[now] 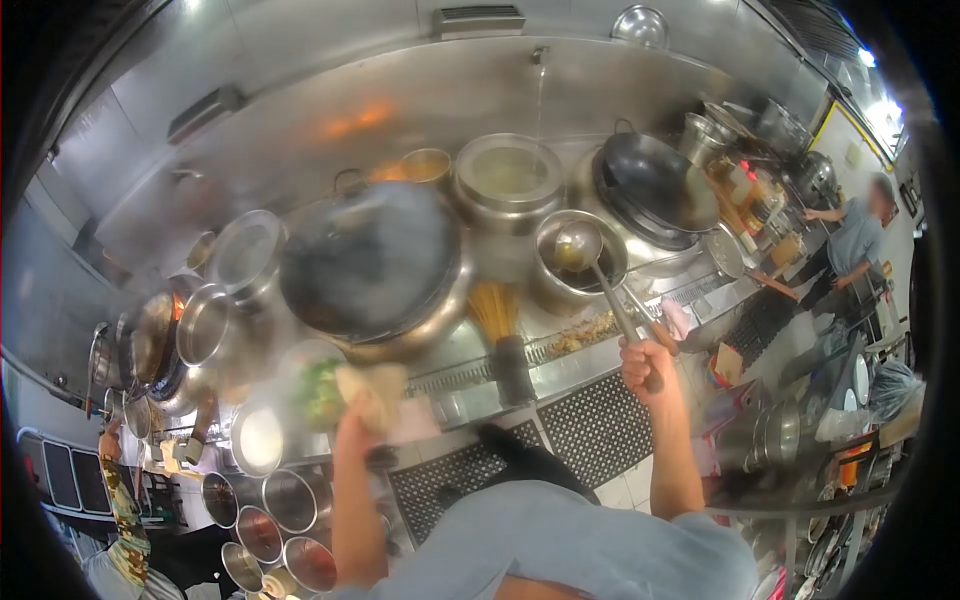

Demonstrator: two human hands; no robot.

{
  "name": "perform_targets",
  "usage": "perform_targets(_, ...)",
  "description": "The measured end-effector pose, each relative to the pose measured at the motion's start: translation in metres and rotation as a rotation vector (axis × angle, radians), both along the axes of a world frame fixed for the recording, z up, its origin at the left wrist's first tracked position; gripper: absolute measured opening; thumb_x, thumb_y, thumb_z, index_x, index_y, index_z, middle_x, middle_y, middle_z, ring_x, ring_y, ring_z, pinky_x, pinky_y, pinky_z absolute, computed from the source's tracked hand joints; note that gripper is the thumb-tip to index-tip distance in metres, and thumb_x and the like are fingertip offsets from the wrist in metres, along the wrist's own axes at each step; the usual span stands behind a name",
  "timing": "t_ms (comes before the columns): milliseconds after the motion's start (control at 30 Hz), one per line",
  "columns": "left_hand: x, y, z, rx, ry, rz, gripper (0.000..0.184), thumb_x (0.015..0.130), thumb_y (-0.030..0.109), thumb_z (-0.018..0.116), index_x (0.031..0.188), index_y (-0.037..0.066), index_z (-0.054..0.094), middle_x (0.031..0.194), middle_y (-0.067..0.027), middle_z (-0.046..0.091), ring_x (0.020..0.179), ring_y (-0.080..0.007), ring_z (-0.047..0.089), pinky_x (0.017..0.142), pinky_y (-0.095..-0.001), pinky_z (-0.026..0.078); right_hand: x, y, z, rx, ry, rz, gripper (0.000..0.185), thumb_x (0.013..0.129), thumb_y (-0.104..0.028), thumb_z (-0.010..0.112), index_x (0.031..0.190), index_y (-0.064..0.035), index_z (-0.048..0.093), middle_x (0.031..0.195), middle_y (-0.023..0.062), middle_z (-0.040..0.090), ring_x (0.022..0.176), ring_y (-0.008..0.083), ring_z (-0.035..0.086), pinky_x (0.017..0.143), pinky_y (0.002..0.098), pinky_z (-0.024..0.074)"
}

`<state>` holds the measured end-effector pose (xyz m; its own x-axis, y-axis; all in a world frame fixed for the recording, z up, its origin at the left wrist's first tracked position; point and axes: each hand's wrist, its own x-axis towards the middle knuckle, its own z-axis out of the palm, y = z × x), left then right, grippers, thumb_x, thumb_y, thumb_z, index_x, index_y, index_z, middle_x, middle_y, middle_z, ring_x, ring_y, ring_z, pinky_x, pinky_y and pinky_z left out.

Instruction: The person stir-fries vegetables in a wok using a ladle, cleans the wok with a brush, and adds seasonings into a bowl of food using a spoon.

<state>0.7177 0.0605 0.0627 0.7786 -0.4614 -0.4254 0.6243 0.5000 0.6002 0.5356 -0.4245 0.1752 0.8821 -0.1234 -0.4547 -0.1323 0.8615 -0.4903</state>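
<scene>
Silver metal ladle with a round bowl and long straight handle (pixel 617 305) sits in the right hand (pixel 648 368), whose fingers are curled closed around its grip. Its long axis slants away from the person and leftward, bowl at the far end, over or in the mouth of a round steel pot (pixel 612 232). The blurred left hand (pixel 357 430) meets a pale beige, cloth-like bundle (pixel 372 392) beside blurred leafy greens (pixel 322 392); how tightly it closes, I cannot tell.
</scene>
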Motion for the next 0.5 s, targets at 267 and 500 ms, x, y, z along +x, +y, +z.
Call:
perform_targets(267, -0.184, 0.052, -0.066, 0.15, 0.369, -0.126, 0.041, 0.091, 0.026, 0.063, 0.125, 0.006, 0.051, 0.108, -0.0087, 0.062, 0.091, -0.0239, 0.065, 0.072, -0.0402, 0.055, 0.002, 0.033, 0.035, -0.253, 0.029, -0.089, 0.008, 0.088, -0.011, 0.051, 0.094, -0.0067, 0.052, 0.058, -0.0064, 0.037, 0.039, 0.0057, 0.032, 0.034, 0.0212, 0.0254)
perform_targets(500, -0.183, 0.038, -0.009, 0.282, 0.078, -0.164, 0.061, 0.084, 0.029, 0.072, 0.132, 0.001, 0.044, 0.115, -0.0088, 0.059, 0.1, -0.0172, 0.059, 0.082, -0.031, 0.051, 0.039, 0.067, 0.029, 0.089, -0.307, 0.168, 0.029, 0.093, -0.01, 0.04, 0.118, 0.0045, 0.044, 0.062, -0.0013, 0.041, 0.039, 0.0069, 0.036, 0.031, 0.0236, 0.0266)
